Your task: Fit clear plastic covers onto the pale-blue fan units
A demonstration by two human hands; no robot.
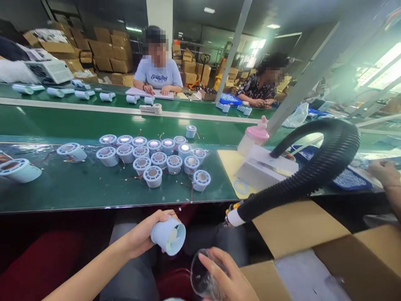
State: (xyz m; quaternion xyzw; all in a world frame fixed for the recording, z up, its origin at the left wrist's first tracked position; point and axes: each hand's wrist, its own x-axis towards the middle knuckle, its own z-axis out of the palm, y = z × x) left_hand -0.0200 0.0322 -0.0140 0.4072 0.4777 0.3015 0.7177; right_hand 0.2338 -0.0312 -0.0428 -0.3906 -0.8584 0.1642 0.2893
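My left hand (142, 236) is wrapped around a little pale blue fan shell (168, 236), low in front of my lap, just below the edge of the green table (94, 188). My fingers are closed on its round side, and its open end with the white blades faces toward my other hand. My right hand (230, 278) is pinched shut on a clear plastic ring (202, 274), which sits just under and beside the shell, close but not touching it. The shell looks light and hard, like a small cup, so I think a soft squeeze on the round wall is enough. I would keep my fingers off the thin blades inside, since they look easy to bend or snap. The clear ring looks very thin and shiny, so it may slip or crack if I press too hard; I think the rim is the best place to hold it. A black bendy hose (316, 167) hangs near with its white tip (234, 217) pointing at my hands. More blue shells (153, 159) stand in a bunch on the table, with thin red wires. An open cardboard box (313, 251) is by my right side.
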